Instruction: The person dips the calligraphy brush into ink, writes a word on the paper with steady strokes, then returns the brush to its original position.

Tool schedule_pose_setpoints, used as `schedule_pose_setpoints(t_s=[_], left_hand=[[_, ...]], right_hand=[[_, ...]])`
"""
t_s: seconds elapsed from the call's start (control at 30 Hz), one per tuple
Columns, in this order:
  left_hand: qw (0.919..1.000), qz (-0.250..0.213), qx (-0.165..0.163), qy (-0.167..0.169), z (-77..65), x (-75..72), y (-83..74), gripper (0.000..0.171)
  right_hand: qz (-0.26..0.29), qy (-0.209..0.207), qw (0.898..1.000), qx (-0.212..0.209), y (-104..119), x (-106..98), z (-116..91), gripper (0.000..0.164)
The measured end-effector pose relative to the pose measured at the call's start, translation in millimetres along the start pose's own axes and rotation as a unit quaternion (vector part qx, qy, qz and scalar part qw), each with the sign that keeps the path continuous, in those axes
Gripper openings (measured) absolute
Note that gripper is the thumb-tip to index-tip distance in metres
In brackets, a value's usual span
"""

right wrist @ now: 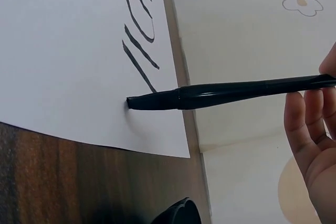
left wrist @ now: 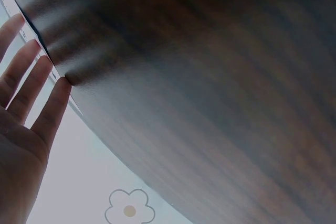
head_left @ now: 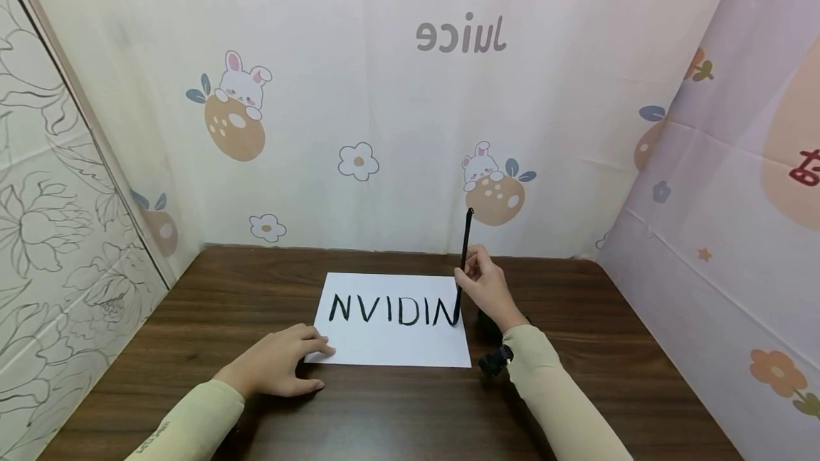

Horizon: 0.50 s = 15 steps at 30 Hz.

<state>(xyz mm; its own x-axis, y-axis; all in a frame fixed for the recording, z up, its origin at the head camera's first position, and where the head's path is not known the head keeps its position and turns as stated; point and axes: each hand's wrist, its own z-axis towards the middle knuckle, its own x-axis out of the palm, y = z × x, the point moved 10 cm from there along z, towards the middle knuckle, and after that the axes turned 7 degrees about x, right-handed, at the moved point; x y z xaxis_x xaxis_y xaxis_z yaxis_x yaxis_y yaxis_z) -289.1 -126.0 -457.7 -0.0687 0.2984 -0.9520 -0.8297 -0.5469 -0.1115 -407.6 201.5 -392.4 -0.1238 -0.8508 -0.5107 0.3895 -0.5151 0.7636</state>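
Note:
A white sheet of paper [head_left: 391, 351] lies on the table, with hand-painted black letters [head_left: 408, 310] reading NVIDI and slanted strokes after them at the right end. My right hand [head_left: 488, 287] pinches a slim black brush pen [head_left: 465, 240] between thumb and fingers, holding it nearly upright. In the right wrist view the brush pen [right wrist: 226, 94] has its dark tip down at the paper [right wrist: 63, 66], by the last stroke. My left hand [head_left: 282, 361] rests at the sheet's lower left corner, fingers spread and fingertips on its edge. The left wrist view shows those fingers [left wrist: 51, 111] extended.
Beside the paper, partly behind my right wrist, stands a small black object [right wrist: 181, 214], mostly out of frame. The dark wood table [head_left: 384, 411] ends at a printed curtain [head_left: 307, 91] at the back. More curtains hang at both sides.

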Motion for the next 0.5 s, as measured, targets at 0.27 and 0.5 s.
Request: schedule_pose_setpoints(t_s=[0.27,0.5], left_hand=[[1.0000,0.001,0.003,-0.003,0.5,-1.0,-0.2,0.043],[1.0000,-0.001,0.003,0.002,0.7,-1.0,-1.3,0.044]], right_hand=[[0.010,-0.022,1.000,0.000,6,-8,3,0.025],[0.017,-0.041,0.999,-0.004,9,-11,4,0.027]])
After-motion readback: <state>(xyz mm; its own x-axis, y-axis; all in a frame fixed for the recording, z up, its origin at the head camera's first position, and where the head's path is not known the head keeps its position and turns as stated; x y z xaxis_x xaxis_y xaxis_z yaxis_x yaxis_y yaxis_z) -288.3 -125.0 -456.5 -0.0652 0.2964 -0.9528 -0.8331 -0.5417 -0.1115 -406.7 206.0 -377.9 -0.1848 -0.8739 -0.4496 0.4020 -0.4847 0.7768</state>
